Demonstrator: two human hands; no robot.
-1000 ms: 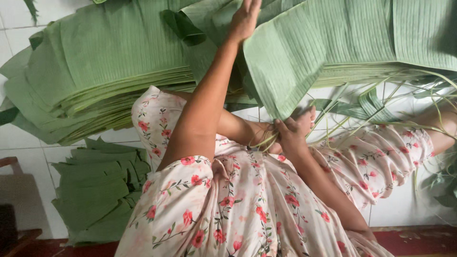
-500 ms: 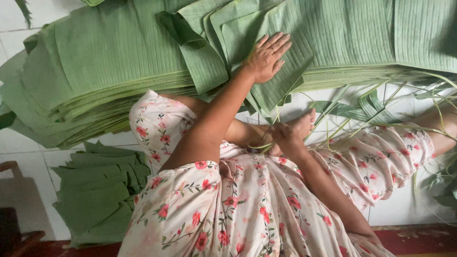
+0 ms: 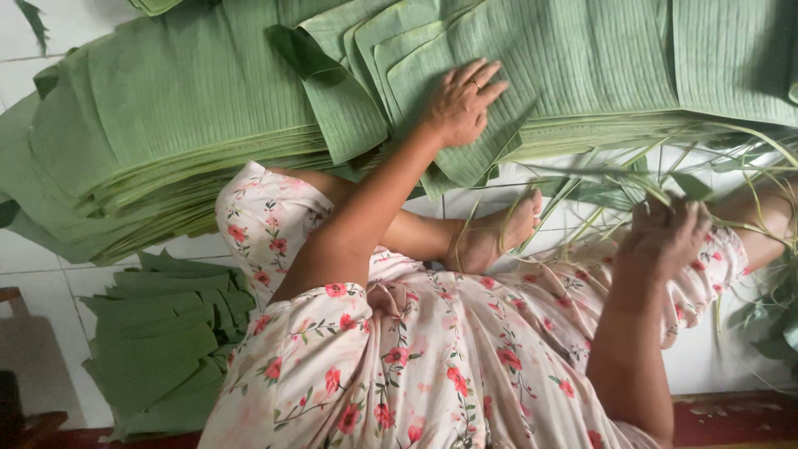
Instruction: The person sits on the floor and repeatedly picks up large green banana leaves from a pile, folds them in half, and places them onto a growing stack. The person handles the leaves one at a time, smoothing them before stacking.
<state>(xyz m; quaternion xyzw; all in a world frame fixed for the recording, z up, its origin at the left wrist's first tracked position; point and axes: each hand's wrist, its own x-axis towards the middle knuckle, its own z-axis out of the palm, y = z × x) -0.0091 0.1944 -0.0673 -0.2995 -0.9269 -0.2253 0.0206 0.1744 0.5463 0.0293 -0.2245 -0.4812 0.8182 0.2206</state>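
Leaf sheets, green, ribbed and cut square [image 3: 532,75], lie stacked across the top of the frame. The left hand [image 3: 461,104] presses flat on the uppermost, fingers spread, gripping nothing. The right hand [image 3: 665,237], centre right, curls closed around thin green stems [image 3: 598,179]. The sheets look light, floppy and easily torn along the ribs; an edge seems the safest hold. No containers show.

You get soft, even daylight here, bright on the stacked banana leaves [image 3: 208,125] and the white tiled floor [image 3: 33,258], with no glare. Shadows stay faint, darkest under the leaf edges. Your right hand [image 3: 665,237] blurs slightly; the rest looks sharp.
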